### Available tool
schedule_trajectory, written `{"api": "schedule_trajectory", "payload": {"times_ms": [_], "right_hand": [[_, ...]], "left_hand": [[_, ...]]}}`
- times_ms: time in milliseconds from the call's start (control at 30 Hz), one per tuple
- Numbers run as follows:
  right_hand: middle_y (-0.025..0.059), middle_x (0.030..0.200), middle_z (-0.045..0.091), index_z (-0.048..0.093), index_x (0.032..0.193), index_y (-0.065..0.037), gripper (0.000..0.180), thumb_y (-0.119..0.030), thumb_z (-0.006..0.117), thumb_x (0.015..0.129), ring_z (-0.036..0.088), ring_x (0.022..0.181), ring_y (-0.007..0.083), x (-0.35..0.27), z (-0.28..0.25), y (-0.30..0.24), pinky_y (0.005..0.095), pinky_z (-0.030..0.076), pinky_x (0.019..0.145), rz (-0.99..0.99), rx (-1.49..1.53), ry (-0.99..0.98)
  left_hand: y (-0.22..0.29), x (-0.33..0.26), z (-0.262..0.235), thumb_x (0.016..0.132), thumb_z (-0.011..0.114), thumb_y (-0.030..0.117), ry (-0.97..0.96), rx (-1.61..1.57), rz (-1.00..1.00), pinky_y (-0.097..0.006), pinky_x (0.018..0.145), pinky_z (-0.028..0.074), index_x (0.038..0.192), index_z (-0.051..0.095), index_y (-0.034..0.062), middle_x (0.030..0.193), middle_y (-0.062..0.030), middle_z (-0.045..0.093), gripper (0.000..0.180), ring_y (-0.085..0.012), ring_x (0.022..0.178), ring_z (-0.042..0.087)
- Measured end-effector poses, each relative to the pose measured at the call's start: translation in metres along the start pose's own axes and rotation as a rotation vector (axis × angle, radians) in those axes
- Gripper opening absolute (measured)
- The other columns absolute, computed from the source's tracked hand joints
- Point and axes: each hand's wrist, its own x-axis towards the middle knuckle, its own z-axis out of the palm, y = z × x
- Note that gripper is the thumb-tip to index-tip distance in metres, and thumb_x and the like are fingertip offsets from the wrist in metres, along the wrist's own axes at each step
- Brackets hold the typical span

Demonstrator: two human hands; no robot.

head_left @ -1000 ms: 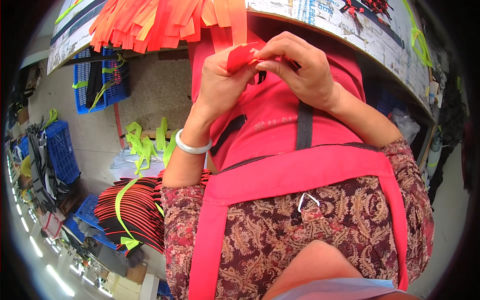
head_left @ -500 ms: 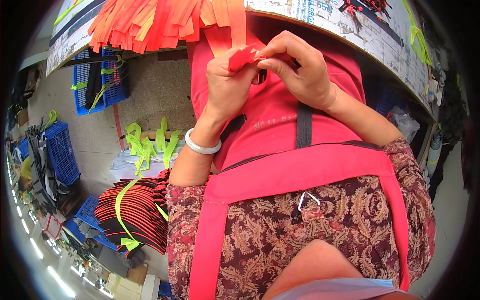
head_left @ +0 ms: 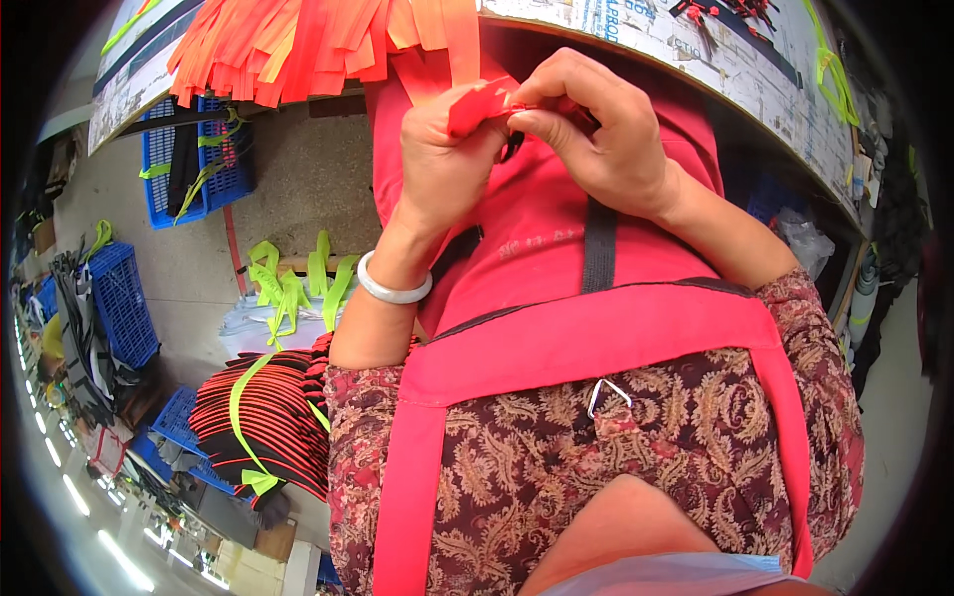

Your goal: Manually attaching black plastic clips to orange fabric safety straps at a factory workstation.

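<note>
The short red fabric strap end [head_left: 477,104] lies crosswise between both hands, pinched by the left hand [head_left: 442,164] at its left, while the right hand [head_left: 596,134] grips its right tip.

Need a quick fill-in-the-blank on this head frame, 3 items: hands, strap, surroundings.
1. Both hands, left hand and right hand, pinch the end of a ____ strap.
2. The white bangle sits on the ____ wrist.
3. The bundle of red-and-black straps is tied with a ____ band.

Missing words: red; left; neon-yellow
</note>
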Motion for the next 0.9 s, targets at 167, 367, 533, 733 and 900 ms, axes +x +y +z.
{"api": "schedule_trajectory", "payload": {"times_ms": [167, 367, 533, 733, 900], "right_hand": [[0.0087, 0.075, 0.055, 0.059, 0.088, 0.000, 0.012, -0.005, 0.068, 0.081, 0.056, 0.063, 0.0184, -0.005, 0.001, 0.013, 0.0275, 0.045, 0.056, 0.027, 0.038, 0.019], [0.0089, 0.075, 0.056, 0.059, 0.088, 0.000, 0.012, -0.004, 0.067, 0.081, 0.057, 0.063, 0.0195, 0.002, -0.005, -0.002, 0.0275, 0.045, 0.056, -0.069, -0.048, 0.025], [0.0099, 0.077, 0.058, 0.059, 0.090, 0.000, 0.012, -0.005, 0.067, 0.082, 0.059, 0.065, 0.0177, -0.007, -0.001, 0.009, 0.0269, 0.047, 0.057, 0.096, 0.040, 0.025], [0.0088, 0.079, 0.061, 0.060, 0.091, 0.000, 0.012, -0.008, 0.067, 0.084, 0.060, 0.068, 0.0145, 0.001, -0.003, 0.011, 0.0252, 0.047, 0.058, 0.101, 0.127, 0.053], [0.0082, 0.081, 0.061, 0.060, 0.091, 0.000, 0.014, -0.010, 0.067, 0.084, 0.059, 0.069, 0.0131, 0.000, -0.006, 0.012, 0.0248, 0.046, 0.059, 0.181, 0.169, 0.056]], "left_hand": [[-0.003, 0.005, 0.006, 0.079, 0.061, -0.008, 0.029, 0.119, 0.047, -0.023, 0.057, 0.045, 0.088, 0.065, -0.0029, 0.073, -0.0050, 0.061, 0.011, -0.0092, 0.065, 0.056], [0.014, 0.011, 0.003, 0.077, 0.062, -0.008, 0.002, 0.087, 0.051, -0.023, 0.057, 0.045, 0.084, 0.065, -0.0032, 0.072, -0.0058, 0.060, 0.009, -0.0106, 0.064, 0.056], [0.002, 0.008, 0.010, 0.078, 0.062, -0.008, 0.066, 0.184, 0.088, -0.024, 0.060, 0.047, 0.088, 0.065, -0.0036, 0.076, -0.0075, 0.063, 0.011, -0.0112, 0.067, 0.059], [0.004, 0.019, 0.004, 0.081, 0.063, -0.005, 0.019, 0.123, 0.127, -0.022, 0.065, 0.049, 0.090, 0.066, -0.0035, 0.083, -0.0046, 0.066, 0.010, -0.0094, 0.074, 0.060], [0.012, 0.013, 0.010, 0.083, 0.061, -0.003, 0.019, 0.026, -0.129, -0.025, 0.056, 0.044, 0.087, 0.064, -0.0034, 0.073, -0.0048, 0.061, 0.005, -0.0106, 0.065, 0.056]]}}
